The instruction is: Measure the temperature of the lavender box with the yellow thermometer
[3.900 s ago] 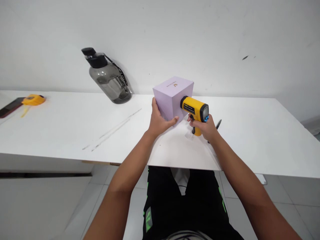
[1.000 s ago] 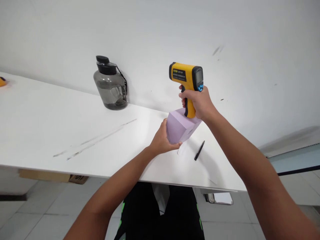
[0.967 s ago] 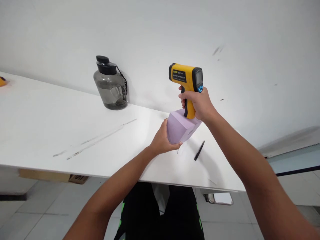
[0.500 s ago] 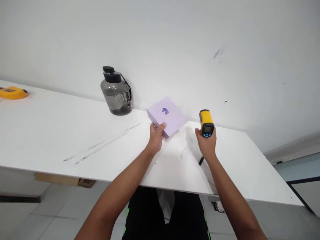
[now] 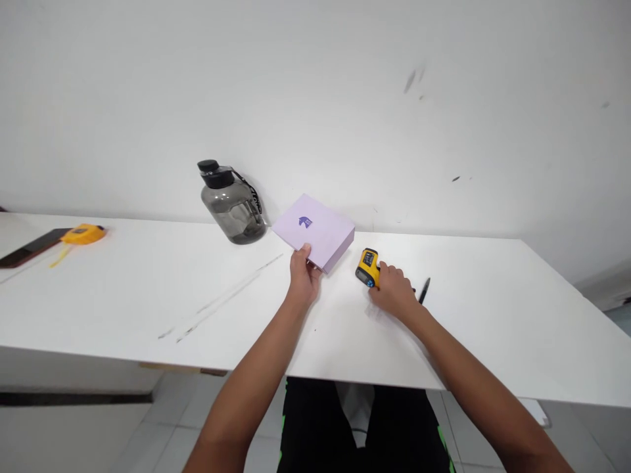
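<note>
Left hand (image 5: 304, 279) grips the near corner of one lilac box (image 5: 314, 231), which sits toward the table's (image 5: 123, 289) far edge. Right hand (image 5: 394, 292) is closed around one yellow thermometer gun (image 5: 367, 267), lying just right of the box. One black pen (image 5: 424, 290) lies beside that hand. One grey bottle (image 5: 231, 203), one yellow tape measure (image 5: 81, 234) and one phone (image 5: 29, 238) stand leftward.

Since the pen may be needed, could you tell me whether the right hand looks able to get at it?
Probably yes: the pen lies bare on the table just beside the right hand, though that hand grips the thermometer.
</note>
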`<state>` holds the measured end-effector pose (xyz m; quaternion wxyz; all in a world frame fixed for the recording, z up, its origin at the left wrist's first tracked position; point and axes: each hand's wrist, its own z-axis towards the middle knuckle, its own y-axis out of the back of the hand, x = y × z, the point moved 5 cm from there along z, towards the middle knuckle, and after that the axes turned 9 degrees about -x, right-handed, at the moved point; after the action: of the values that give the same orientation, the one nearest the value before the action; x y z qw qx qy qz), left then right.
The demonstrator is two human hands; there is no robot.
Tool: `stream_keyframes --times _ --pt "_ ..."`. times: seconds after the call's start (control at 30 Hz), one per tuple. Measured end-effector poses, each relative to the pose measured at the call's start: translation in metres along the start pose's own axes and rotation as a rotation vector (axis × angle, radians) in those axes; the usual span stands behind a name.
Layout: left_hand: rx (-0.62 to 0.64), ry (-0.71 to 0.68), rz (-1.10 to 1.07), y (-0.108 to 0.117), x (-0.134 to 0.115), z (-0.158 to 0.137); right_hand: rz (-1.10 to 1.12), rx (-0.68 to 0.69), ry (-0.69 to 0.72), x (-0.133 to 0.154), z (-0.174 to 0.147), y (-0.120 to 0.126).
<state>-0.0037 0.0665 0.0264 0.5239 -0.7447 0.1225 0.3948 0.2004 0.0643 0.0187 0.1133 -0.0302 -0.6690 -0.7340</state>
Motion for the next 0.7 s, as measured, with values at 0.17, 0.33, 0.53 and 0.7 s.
stream_keyframes --times 0.17,0.33,0.53,0.7 --pt "0.005 0.003 0.013 -0.001 0.000 -0.003 0.008 -0.005 0.090 0.001 -0.004 -0.006" --pt "0.097 0.092 -0.040 -0.009 -0.005 -0.011 0.337 -0.244 0.257 0.011 -0.015 0.006" --pt "0.174 0.062 0.007 -0.012 -0.002 -0.011 1.053 -0.291 0.181 0.013 -0.014 0.020" --pt "0.344 -0.075 0.236 -0.015 -0.007 -0.032 1.267 -0.052 0.099 0.001 -0.005 0.060"
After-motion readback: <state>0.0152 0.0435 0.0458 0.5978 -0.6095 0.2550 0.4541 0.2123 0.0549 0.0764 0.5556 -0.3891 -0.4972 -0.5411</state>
